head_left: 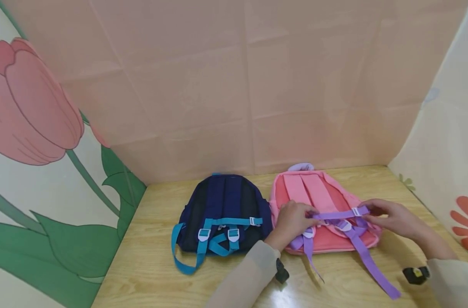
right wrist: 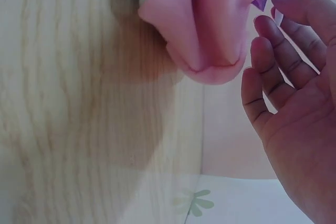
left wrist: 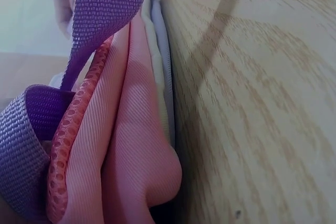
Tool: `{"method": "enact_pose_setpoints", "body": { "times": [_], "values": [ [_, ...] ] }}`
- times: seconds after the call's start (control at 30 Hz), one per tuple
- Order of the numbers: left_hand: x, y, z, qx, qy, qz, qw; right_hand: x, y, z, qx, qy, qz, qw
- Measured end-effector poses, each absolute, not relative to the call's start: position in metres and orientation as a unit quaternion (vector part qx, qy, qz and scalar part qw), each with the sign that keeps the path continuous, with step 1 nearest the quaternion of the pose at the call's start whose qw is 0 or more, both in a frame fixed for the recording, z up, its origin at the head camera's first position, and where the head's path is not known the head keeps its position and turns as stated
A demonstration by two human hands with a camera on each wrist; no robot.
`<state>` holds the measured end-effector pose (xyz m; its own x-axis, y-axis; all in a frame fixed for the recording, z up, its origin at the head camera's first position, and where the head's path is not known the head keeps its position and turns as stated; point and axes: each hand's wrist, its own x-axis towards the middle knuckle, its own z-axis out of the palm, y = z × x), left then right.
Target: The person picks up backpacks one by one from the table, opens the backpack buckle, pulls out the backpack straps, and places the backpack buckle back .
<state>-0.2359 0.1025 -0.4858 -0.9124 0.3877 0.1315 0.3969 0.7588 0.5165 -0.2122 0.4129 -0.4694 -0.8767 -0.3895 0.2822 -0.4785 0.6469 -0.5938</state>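
Observation:
A pink backpack (head_left: pixel 314 244) lies on the table with its strap side up. Across its lower part runs a purple strap (head_left: pixel 334 215), drawn nearly straight between the two hands. My left hand (head_left: pixel 293 219) pinches the strap's left end. At the other end, beside a white slider (head_left: pixel 356 211), my right hand (head_left: pixel 397 219) pinches the strap between thumb and forefinger. The right wrist view shows the other right fingers (right wrist: pixel 281 72) loosely bent beside the bag. Purple webbing (left wrist: pixel 107 14) fills the left wrist view's upper part; left fingertips are hidden there.
Left of the pink bag lies a navy backpack (head_left: pixel 224 192) with teal straps (head_left: pixel 187 269) and white buckles. Loose purple strap ends (head_left: pixel 376 267) trail over the wooden table (head_left: pixel 141 265). A pinkish backdrop (head_left: pixel 199 107) stands behind, with flower-printed sheets at both sides.

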Motion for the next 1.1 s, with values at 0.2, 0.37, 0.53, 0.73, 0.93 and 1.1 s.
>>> {"method": "enact_pose_setpoints", "body": {
  "times": [0.2,0.37,0.53,0.73,0.93,1.1],
  "values": [
    [-0.2329,0.1023,-0.4832,-0.208,-0.942,-0.263,0.013,-0.2138,0.4133,-0.4738,0.236,-0.91,0.336,0.062],
    [-0.2317,0.104,-0.483,-0.198,-0.944,-0.264,0.009,-0.2139,0.4152,-0.4762,0.229,-0.915,0.327,0.052],
    [-0.2331,0.104,-0.4834,-0.19,-0.945,-0.267,0.003,-0.2145,0.4157,-0.4775,0.226,-0.917,0.326,0.045],
    [-0.2354,0.1037,-0.4854,-0.196,-0.942,-0.274,0.007,-0.2153,0.4166,-0.4769,0.217,-0.919,0.329,0.032],
    [-0.2356,0.1026,-0.4856,-0.197,-0.94,-0.278,0.006,-0.2149,0.417,-0.4762,0.21,-0.921,0.326,0.027],
    [-0.2345,0.1014,-0.4827,-0.198,-0.94,-0.278,0.009,-0.2141,0.4172,-0.4747,0.205,-0.926,0.317,0.023]
  ]
}}
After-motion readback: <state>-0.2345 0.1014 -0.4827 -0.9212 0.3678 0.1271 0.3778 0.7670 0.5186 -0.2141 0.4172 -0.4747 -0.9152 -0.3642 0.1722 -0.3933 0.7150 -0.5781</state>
